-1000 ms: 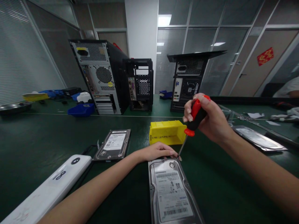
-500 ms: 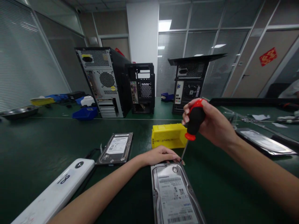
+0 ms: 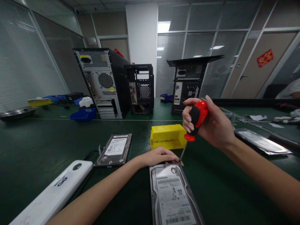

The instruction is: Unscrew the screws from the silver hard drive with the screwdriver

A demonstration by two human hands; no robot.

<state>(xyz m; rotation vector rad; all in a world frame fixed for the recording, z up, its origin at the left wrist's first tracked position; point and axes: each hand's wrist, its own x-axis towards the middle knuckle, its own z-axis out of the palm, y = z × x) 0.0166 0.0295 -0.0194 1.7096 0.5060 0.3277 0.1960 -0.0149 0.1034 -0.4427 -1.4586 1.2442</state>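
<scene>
Red and black, a screwdriver (image 3: 198, 118) is held slanted in the right hand (image 3: 213, 126), whose fingers are curled around its handle. Its thin shaft goes down to the far right corner of a metal hard drive (image 3: 174, 198), beside the fingertips of the left hand (image 3: 159, 156); the exact contact is too small to tell. This hard drive lies flat on the green worktop (image 3: 56, 137), label up, in front of the person. The left hand rests at its far edge, the fingers bent and close together, but I cannot tell whether they pinch something. Just behind this hand is a yellow bin (image 3: 168, 128). To the left lie a second hard drive (image 3: 116, 148) and a white case (image 3: 50, 195). Farther back stands a large computer case (image 3: 105, 81).
</scene>
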